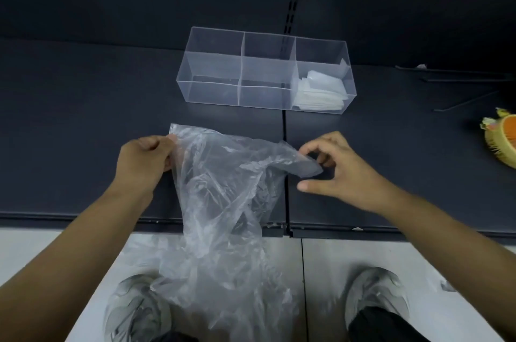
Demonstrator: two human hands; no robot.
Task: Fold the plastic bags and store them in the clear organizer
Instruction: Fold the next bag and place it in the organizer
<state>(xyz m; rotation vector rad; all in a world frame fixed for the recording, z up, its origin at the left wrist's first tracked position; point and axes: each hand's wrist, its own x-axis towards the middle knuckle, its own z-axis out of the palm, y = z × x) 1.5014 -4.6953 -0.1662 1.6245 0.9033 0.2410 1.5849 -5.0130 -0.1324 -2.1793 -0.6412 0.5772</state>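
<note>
A crumpled clear plastic bag (223, 193) lies partly on the dark shelf (83, 118) and hangs over its front edge towards the pale floor (321, 272). The left hand (142, 163) pinches the bag's upper left corner with curled fingers. The right hand (337, 168) is at the bag's right corner, fingers bent around it and thumb held apart below; I cannot tell whether it grips. Behind the bag stands the clear organizer (212, 62), with folded bags (321, 90) in its right-hand section. An orange-and-yellow object (502, 143) lies at the far right, and grey shoes (377, 299) show below.
</note>
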